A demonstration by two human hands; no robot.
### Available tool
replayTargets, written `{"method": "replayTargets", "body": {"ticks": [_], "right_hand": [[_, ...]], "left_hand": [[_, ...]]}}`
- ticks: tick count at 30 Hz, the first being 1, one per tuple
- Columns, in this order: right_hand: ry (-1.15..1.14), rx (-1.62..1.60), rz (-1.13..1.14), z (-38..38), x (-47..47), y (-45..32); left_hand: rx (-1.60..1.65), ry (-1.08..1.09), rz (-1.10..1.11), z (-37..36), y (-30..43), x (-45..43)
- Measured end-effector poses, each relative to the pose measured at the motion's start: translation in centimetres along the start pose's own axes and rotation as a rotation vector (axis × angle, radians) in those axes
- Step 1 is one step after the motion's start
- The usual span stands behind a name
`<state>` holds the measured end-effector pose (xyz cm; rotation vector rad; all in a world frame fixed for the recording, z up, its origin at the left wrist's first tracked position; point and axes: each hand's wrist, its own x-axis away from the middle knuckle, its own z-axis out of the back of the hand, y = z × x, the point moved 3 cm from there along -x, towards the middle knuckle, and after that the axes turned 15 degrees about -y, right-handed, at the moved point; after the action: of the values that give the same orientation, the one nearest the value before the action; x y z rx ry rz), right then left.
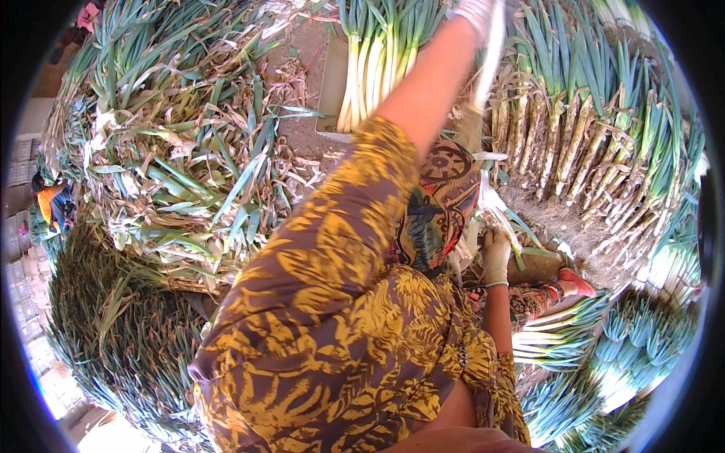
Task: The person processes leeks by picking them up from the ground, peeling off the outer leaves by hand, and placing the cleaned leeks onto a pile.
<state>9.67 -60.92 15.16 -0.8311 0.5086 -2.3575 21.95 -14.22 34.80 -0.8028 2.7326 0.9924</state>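
Note:
My left arm reaches far forward, and my white-gloved left hand [474, 12] is blurred at the top edge of the view. From it hangs a white Welsh onion stalk [489, 62], also blurred, its root end lowest. Left of that hand, peeled Welsh onions [376, 73] with white stems and green tops lie side by side on a flat tray [333, 85]. Close to my right knee, my gloved right hand [497, 252] is curled around pale, stripped leaf sheaths [497, 206]. Its fingertips are partly hidden.
Unpeeled onions with soil-stained stems [558, 136] line the right side. Stripped leaves [187, 187] are heaped at left, above a dense mass of green onions [130, 317]. Clean onion bundles [558, 337] lie lower right, beside my red shoe [576, 282]. Another person [52, 201] is at far left.

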Motion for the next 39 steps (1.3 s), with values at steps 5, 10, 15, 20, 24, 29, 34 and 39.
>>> {"method": "replayTargets", "body": {"ticks": [5, 10, 15, 20, 24, 29, 34, 39], "right_hand": [[-0.227, 0.123, -0.144, -3.8, 2.7, 4.1], [-0.302, 0.029, -0.214, -3.8, 2.2, 3.9], [-0.316, -0.043, -0.225, -4.2, 1.8, 4.5], [-0.309, 0.060, -0.092, -4.2, -0.9, 6.7], [-0.080, 0.091, -0.134, 3.0, -4.9, 4.1], [0.344, -0.043, -0.287, 14.7, -12.0, 2.8], [0.378, 0.352, -0.593, 18.7, -19.4, 6.1], [0.158, 0.382, -0.733, 20.0, -22.1, 6.6]], "left_hand": [[-0.327, 0.131, 0.016, 15.0, 5.2, 2.8], [-0.603, 0.286, 0.072, 27.4, 3.9, 8.1], [-1.680, 0.546, 0.692, 34.7, -3.6, 17.7], [-1.885, 0.375, 1.120, 33.0, -8.1, 21.1], [-1.927, 0.458, 0.894, 31.5, -7.4, 21.6], [-1.959, 0.447, 1.013, 30.8, -7.5, 21.3], [-1.884, 0.404, 0.887, 29.7, -5.3, 19.9], [-1.810, 0.099, 0.623, 21.6, -3.3, 16.3]]}}
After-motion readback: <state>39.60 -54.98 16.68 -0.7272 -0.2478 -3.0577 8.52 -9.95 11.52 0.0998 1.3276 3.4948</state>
